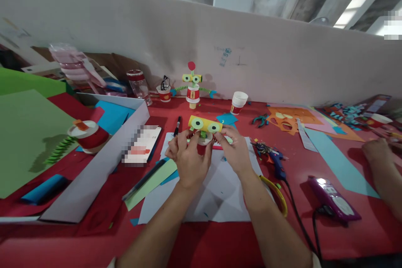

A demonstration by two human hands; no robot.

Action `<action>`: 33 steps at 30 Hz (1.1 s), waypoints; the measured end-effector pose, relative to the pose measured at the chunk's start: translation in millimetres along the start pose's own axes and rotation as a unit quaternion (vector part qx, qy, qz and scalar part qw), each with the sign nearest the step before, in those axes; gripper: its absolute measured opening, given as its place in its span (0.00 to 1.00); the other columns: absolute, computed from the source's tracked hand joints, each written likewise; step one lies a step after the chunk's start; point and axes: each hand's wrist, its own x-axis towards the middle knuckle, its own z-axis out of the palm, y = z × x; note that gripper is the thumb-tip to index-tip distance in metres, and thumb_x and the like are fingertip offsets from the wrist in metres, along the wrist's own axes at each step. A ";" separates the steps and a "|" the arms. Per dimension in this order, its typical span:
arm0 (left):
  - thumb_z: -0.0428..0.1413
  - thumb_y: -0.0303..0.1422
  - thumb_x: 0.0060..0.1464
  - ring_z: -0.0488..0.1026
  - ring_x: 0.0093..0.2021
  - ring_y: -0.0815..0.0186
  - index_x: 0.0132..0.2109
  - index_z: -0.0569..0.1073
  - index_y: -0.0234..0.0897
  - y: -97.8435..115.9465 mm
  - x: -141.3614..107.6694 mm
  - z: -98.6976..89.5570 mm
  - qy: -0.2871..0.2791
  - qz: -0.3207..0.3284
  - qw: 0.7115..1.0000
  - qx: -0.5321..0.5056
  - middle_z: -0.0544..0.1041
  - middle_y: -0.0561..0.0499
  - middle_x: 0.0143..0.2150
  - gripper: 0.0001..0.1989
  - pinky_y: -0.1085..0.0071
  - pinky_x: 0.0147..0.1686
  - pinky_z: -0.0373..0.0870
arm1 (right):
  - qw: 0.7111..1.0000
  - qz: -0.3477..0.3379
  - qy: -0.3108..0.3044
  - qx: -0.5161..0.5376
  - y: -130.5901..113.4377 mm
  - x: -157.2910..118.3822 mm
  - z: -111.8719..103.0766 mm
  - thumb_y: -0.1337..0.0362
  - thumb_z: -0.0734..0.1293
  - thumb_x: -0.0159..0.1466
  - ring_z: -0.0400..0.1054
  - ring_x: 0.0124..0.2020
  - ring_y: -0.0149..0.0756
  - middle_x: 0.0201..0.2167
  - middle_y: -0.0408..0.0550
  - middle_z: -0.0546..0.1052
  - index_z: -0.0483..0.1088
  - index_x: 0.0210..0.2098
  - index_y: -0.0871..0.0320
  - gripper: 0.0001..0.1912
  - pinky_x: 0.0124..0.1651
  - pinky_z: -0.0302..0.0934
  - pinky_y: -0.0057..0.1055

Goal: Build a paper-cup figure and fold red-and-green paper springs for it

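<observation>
A yellow paper roll with two round green-and-black eyes is held over the white sheets at the middle of the red table. Below it show a green folded strip and the pale top of a red cup, partly hidden by fingers. My left hand has its fingers closed around the strip and cup under the roll. My right hand pinches the roll's right end near the eye. Behind them stands a finished-looking cup figure with yellow eyes, green folded arms and blue hands.
To the left are a phone and an open white box. A blue glue gun, yellow-handled tool and purple power strip lie right. Another person's hand rests at the far right.
</observation>
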 end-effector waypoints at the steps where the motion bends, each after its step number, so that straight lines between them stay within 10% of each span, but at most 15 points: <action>1: 0.57 0.44 0.51 0.60 0.50 0.47 0.46 0.76 0.37 0.0 0.0 -0.1 -0.001 -0.002 1.000 -0.001 0.71 0.40 0.48 0.19 0.51 0.46 0.55 | 1.000 -0.004 -0.004 -0.002 -0.2 -0.7 -1.1 0.61 0.64 0.62 0.68 0.46 0.40 0.40 0.48 0.75 0.74 0.30 0.54 0.07 0.52 0.59 0.39; 25: 0.57 0.46 0.51 0.59 0.56 0.46 0.54 0.70 0.38 -3.1 -5.3 -1.5 -0.013 -0.018 0.999 -0.025 0.66 0.39 0.57 0.26 0.49 0.53 0.51 | 0.998 -0.032 0.030 -0.048 -7.3 -3.9 -4.2 0.61 0.65 0.62 0.67 0.49 0.40 0.43 0.48 0.75 0.74 0.34 0.53 0.06 0.54 0.58 0.40; 33: 0.64 0.47 0.39 0.62 0.56 0.45 0.52 0.59 0.37 -2.8 -2.7 0.5 0.038 -0.122 0.988 -0.083 0.67 0.37 0.53 0.37 0.45 0.51 0.55 | 0.998 -0.038 0.034 -0.047 -8.1 -4.5 -4.9 0.62 0.66 0.62 0.67 0.50 0.41 0.45 0.50 0.75 0.74 0.34 0.53 0.05 0.55 0.58 0.42</action>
